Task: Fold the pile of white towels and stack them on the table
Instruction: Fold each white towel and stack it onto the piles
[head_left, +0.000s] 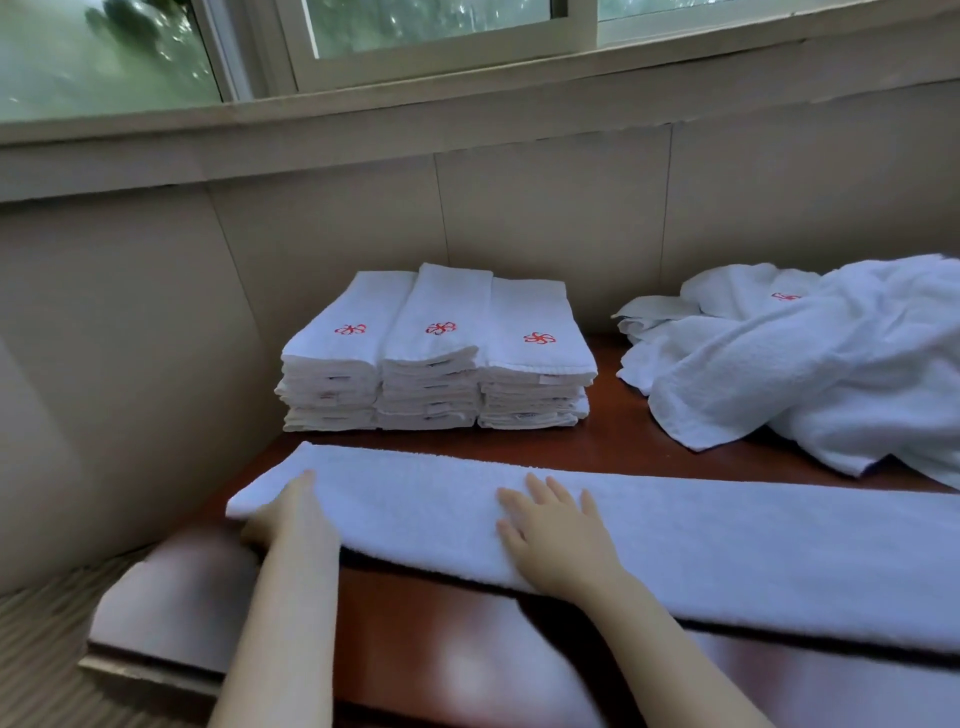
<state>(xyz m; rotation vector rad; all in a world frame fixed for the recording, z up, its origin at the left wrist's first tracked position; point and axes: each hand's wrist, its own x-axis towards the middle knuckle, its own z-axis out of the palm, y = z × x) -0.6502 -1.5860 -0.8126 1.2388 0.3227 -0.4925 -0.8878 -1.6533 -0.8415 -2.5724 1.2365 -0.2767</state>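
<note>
A white towel, folded into a long strip, lies across the front of the dark red table. My left hand holds the strip's left end, thumb on top and fingers hidden beneath the edge. My right hand lies flat with straight fingers on the strip, a little right of the left hand. Behind them stand three side-by-side stacks of folded white towels with red logos. A loose pile of unfolded white towels lies at the back right.
A tiled wall rises directly behind the stacks, with a window sill and window above. The table's left corner is near my left forearm, with striped floor beyond it.
</note>
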